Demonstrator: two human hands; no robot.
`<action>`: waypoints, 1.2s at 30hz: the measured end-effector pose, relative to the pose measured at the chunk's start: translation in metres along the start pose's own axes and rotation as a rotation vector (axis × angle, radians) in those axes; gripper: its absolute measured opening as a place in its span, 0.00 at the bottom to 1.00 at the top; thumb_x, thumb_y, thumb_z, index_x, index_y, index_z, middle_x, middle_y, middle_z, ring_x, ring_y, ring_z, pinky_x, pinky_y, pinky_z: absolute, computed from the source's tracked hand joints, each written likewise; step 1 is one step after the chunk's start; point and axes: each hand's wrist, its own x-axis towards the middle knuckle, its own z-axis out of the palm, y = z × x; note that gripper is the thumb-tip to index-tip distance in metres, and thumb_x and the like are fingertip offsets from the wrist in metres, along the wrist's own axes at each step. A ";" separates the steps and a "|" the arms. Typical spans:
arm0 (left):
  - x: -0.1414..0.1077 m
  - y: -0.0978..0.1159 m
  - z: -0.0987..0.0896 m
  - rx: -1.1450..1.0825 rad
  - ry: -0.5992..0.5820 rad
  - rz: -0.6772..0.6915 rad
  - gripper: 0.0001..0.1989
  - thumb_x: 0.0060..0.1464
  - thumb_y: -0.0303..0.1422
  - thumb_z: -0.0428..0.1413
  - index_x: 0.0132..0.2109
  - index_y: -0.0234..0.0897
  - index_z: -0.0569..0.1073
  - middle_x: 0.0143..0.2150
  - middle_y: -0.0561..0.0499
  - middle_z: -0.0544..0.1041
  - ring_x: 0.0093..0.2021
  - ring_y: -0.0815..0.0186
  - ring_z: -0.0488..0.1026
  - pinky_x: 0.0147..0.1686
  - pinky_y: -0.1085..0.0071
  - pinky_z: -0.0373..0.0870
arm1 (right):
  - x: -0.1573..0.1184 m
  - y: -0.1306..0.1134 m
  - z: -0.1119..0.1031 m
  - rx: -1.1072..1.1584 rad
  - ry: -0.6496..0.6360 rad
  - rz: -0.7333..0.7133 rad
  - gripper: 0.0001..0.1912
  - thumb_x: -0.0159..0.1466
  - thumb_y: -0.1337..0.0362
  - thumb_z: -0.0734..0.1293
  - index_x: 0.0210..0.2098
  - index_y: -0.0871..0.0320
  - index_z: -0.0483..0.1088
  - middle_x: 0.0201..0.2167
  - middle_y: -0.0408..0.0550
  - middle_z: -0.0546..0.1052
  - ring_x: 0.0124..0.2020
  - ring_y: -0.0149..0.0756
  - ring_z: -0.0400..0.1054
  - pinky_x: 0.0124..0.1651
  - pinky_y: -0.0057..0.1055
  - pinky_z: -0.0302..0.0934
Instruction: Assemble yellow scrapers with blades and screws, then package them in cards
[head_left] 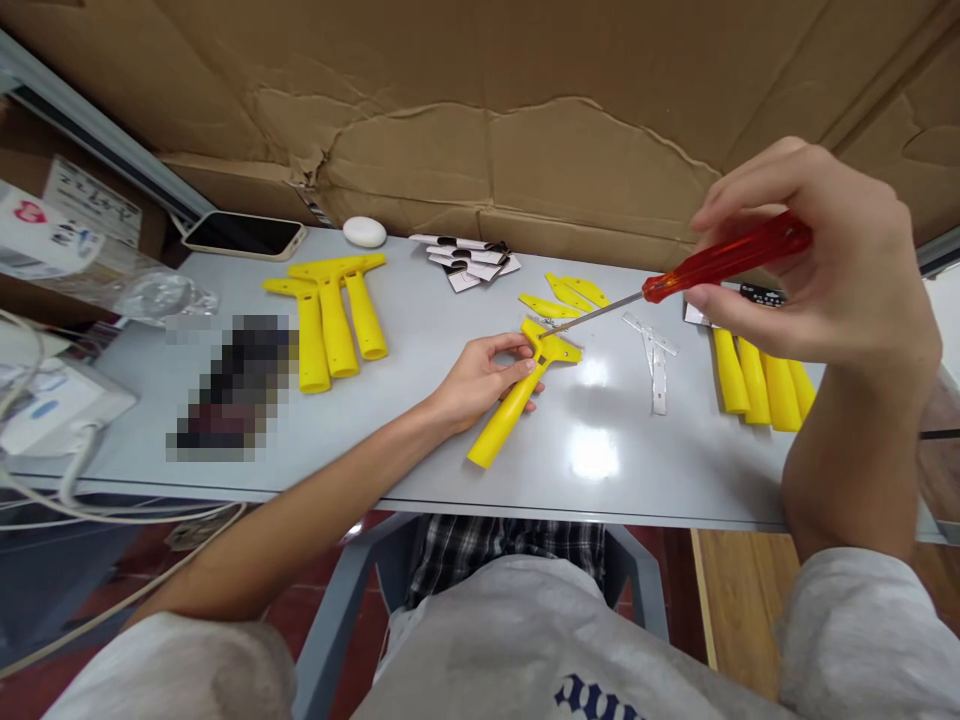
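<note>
My left hand (pixel 484 375) pinches a yellow scraper (pixel 513 405) around the neck, its handle slanting toward the near edge of the counter (pixel 675 475) and stopping short of it. My right hand (pixel 840 250), closed on the red screwdriver (pixel 720 262), is raised well above the surface, the tip at the scraper's head (whether it sits in a screw I cannot tell). Bare surface parts the scraper from the clear strips (pixel 659 385) on the right and three yellow scrapers (pixel 337 325) on the left; yellow plates (pixel 570 293) lie just beyond its head. The grey top shines, and brown cardboard (pixel 555 60) walls the far edge.
</note>
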 end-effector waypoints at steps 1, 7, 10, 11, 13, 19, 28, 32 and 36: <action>0.000 0.000 0.000 0.001 0.001 0.000 0.22 0.54 0.36 0.76 0.48 0.35 0.74 0.49 0.46 0.78 0.38 0.55 0.88 0.29 0.62 0.90 | -0.001 0.000 0.000 0.038 -0.011 0.010 0.21 0.64 0.59 0.80 0.54 0.42 0.76 0.53 0.47 0.82 0.46 0.49 0.81 0.41 0.46 0.77; -0.001 0.001 0.000 0.013 -0.011 -0.002 0.22 0.54 0.37 0.76 0.47 0.36 0.74 0.48 0.46 0.78 0.38 0.55 0.88 0.28 0.63 0.89 | 0.000 0.008 0.001 0.019 0.050 -0.053 0.24 0.64 0.62 0.82 0.56 0.47 0.76 0.46 0.43 0.84 0.42 0.39 0.84 0.32 0.32 0.76; 0.000 0.001 0.000 0.013 -0.010 -0.007 0.22 0.54 0.37 0.76 0.47 0.36 0.74 0.48 0.46 0.78 0.38 0.55 0.88 0.28 0.63 0.89 | 0.004 0.011 0.001 -0.085 0.066 -0.109 0.20 0.65 0.57 0.84 0.51 0.50 0.77 0.40 0.41 0.85 0.33 0.35 0.82 0.26 0.28 0.69; 0.000 0.001 0.000 0.012 -0.009 -0.008 0.22 0.55 0.37 0.76 0.48 0.36 0.74 0.48 0.46 0.78 0.38 0.55 0.88 0.28 0.63 0.89 | 0.004 0.010 0.001 -0.095 0.066 -0.117 0.18 0.65 0.56 0.83 0.49 0.51 0.77 0.37 0.40 0.85 0.31 0.34 0.81 0.25 0.27 0.68; 0.000 0.000 0.000 0.011 -0.006 -0.008 0.22 0.55 0.37 0.76 0.48 0.36 0.75 0.50 0.45 0.78 0.38 0.55 0.88 0.29 0.63 0.90 | 0.005 0.008 0.001 -0.085 0.054 -0.107 0.16 0.66 0.56 0.83 0.46 0.51 0.77 0.35 0.40 0.83 0.31 0.35 0.81 0.27 0.30 0.70; -0.001 0.001 0.001 0.007 -0.001 -0.004 0.23 0.53 0.37 0.77 0.47 0.35 0.74 0.51 0.45 0.77 0.38 0.55 0.88 0.28 0.63 0.89 | -0.002 0.002 -0.001 0.124 -0.036 -0.007 0.26 0.63 0.63 0.81 0.58 0.44 0.76 0.53 0.46 0.81 0.46 0.44 0.84 0.42 0.40 0.83; 0.000 0.000 0.000 -0.001 -0.001 -0.013 0.23 0.54 0.37 0.77 0.48 0.35 0.75 0.51 0.45 0.77 0.38 0.56 0.88 0.29 0.64 0.90 | 0.003 0.010 0.000 -0.103 0.053 -0.071 0.18 0.66 0.54 0.83 0.50 0.50 0.78 0.38 0.41 0.85 0.33 0.36 0.82 0.24 0.30 0.69; 0.000 -0.001 0.000 -0.012 0.005 -0.003 0.22 0.55 0.36 0.76 0.49 0.35 0.75 0.52 0.45 0.76 0.38 0.56 0.88 0.28 0.64 0.90 | 0.001 0.005 0.002 -0.029 0.021 -0.034 0.17 0.64 0.56 0.82 0.49 0.49 0.77 0.41 0.43 0.84 0.37 0.41 0.82 0.36 0.39 0.79; 0.000 -0.001 0.000 0.003 -0.001 0.003 0.22 0.56 0.37 0.76 0.49 0.35 0.76 0.52 0.44 0.77 0.38 0.56 0.88 0.29 0.63 0.90 | -0.002 0.002 0.002 0.156 -0.018 0.024 0.26 0.60 0.61 0.80 0.56 0.39 0.76 0.52 0.45 0.81 0.46 0.48 0.83 0.43 0.46 0.84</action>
